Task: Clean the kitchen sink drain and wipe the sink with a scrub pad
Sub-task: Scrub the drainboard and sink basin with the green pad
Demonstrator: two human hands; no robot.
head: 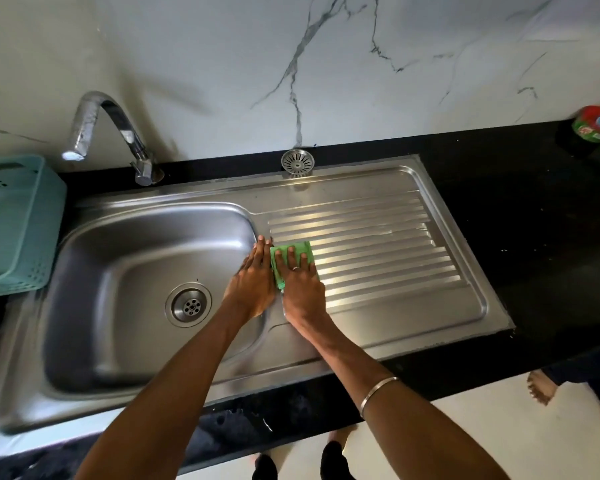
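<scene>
Left to right: teal basket (pixel 14 223) at the worktop (pixel 520 216) edge, tap (pixel 108 129), sink (pixel 125 258) bowl with drain (pixel 188 304). Left hand (pixel 253 275) flat on the bowl rim, fingers straight, holding nothing. Right hand (pixel 300 285) pressing green scrub pad (pixel 291 252) flat-fingered on the ribbed drainboard, long axis across the ribs. Open drainboard rightward; strainer (pixel 297 161) behind.

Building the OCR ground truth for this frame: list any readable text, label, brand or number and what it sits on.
No text can be read in this frame.
Red and green container at the far right of the black counter: it carries a printed label, too blurred to read.
Sink, tap, strainer basket, teal crate, green scrub pad: no markings visible.
</scene>
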